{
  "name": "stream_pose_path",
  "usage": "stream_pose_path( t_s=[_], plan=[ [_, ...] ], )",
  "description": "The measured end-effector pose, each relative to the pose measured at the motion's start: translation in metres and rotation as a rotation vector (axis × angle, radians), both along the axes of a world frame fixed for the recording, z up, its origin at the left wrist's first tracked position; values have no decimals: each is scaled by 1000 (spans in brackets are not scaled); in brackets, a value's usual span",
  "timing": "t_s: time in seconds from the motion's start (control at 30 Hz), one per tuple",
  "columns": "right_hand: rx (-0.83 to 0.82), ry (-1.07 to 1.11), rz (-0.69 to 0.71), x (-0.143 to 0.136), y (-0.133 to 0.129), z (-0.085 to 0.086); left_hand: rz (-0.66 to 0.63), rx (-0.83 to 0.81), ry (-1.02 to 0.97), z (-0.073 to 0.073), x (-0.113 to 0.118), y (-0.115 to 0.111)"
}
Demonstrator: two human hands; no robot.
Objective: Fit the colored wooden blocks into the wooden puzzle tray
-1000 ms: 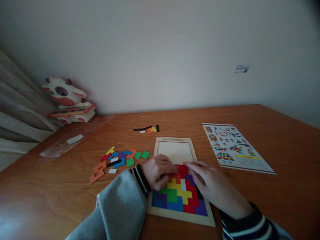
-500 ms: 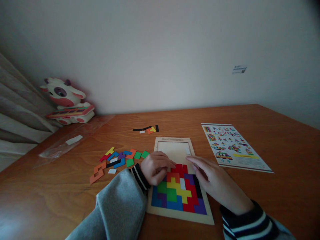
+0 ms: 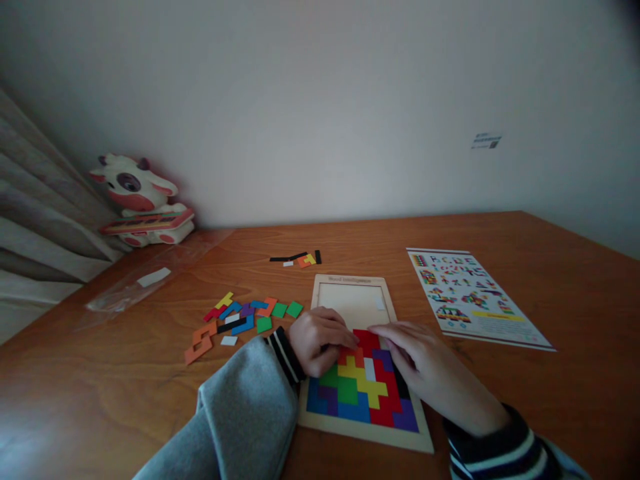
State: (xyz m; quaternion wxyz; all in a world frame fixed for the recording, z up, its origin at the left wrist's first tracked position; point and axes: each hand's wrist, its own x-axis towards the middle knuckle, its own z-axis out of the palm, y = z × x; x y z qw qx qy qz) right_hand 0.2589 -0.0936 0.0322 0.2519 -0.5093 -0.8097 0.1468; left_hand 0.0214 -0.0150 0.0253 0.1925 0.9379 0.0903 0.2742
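Observation:
A wooden puzzle tray (image 3: 367, 440) lies before me, its lower part filled with coloured puzzle pieces. At the upper edge of the filled part is a red puzzle piece (image 3: 367, 339). My left hand (image 3: 323, 341) rests over the tray's left side, fingers curled together, fingertips by the red piece and an orange one; whatever lies under them is hidden. From the right, my right hand (image 3: 415, 350) reaches in with fingers stretched out, the index tip touching the red piece's right side. A small white piece (image 3: 380, 304) sits apart in the tray's upper right.
Loose coloured pieces (image 3: 243, 325) lie left of the tray, with a few more (image 3: 303, 261) behind it. A printed pattern sheet (image 3: 475, 293) is to the right. Far left are a clear plastic bag (image 3: 120, 293) and a cow toy with a keyboard (image 3: 145, 200), near a curtain.
My right fingertips have moved from above the red piece down onto its right side. My left fingers have shifted slightly down at its left. The whole view has drifted a little.

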Motion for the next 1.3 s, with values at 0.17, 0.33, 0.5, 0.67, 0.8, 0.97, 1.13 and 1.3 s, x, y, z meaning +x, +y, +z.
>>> stream_pose_path(
  t_s=[0.17,0.33,0.5,0.67,0.8,0.97,1.13,1.3],
  plan=[
    [43,-13,-20,2,0,-7,-5,-6,-48,2,0,-1],
    [124,-35,-99,6,2,-14,162,45,-59,2,-3,3],
    [171,-89,-185,5,6,-22,386,37,-96,1,-5,7],
    [163,-189,-233,-10,6,-23,350,24,-9,-1,-3,5],
    [138,-158,-100,-20,3,-14,341,37,109,-4,-2,4],
    [172,-124,-144,-12,2,-10,324,60,173,-4,-4,3],
    [166,-92,-225,2,3,-12,367,72,210,-3,-9,5],
    [166,-58,-237,6,3,-10,335,100,175,-6,-20,9]
  ],
)
